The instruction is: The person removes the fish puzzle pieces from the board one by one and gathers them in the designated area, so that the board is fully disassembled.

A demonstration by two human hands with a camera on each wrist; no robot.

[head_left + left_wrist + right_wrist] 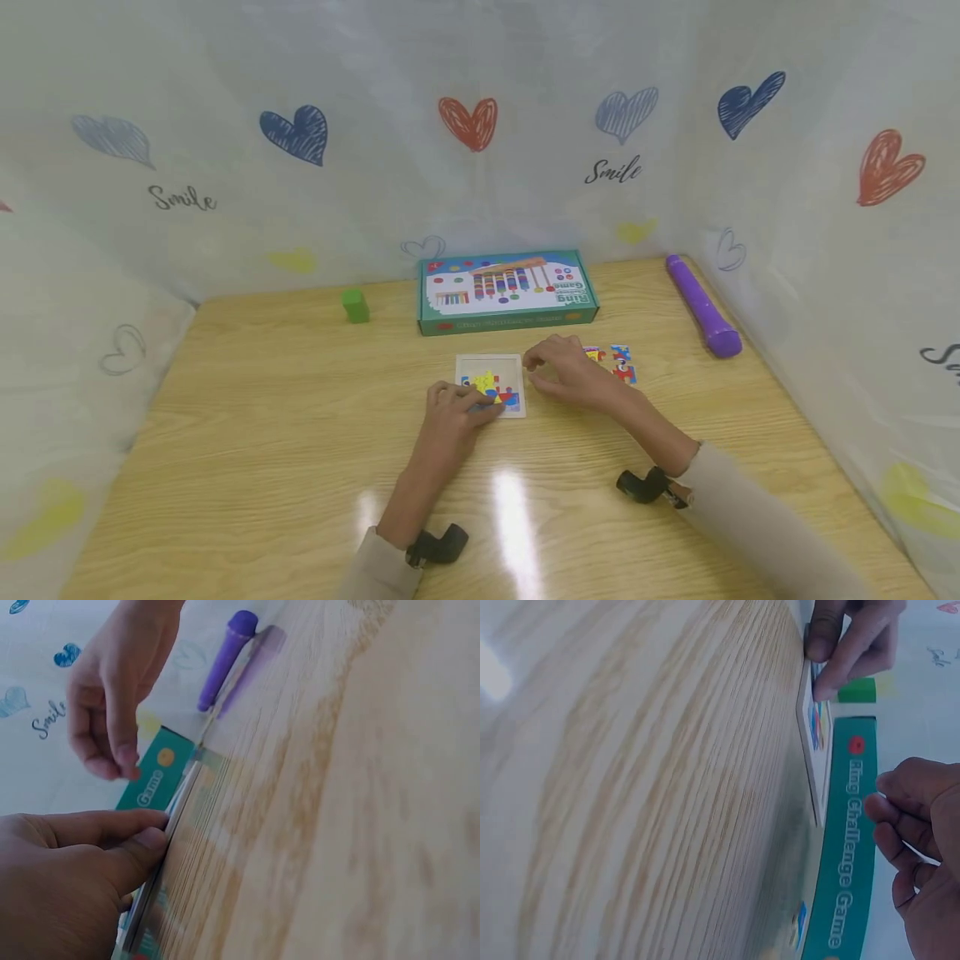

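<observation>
A small square puzzle board with a pale frame lies on the table, partly filled with yellow, red and blue puzzle pieces. My left hand rests on its lower left part, thumb and index finger touching the near side and covering some pieces. Just off the board's right edge hovers my right hand, its fingers loosely bent. In the right wrist view nothing shows between the fingers of that right hand. Loose puzzle pieces lie to the right, some partly hidden behind the right hand.
Behind the board stands a green game box labelled Ring Challenge Game. A green block is at the back left. A purple microphone-shaped toy lies at the right, near the sheet printed with hearts that encloses the wooden table.
</observation>
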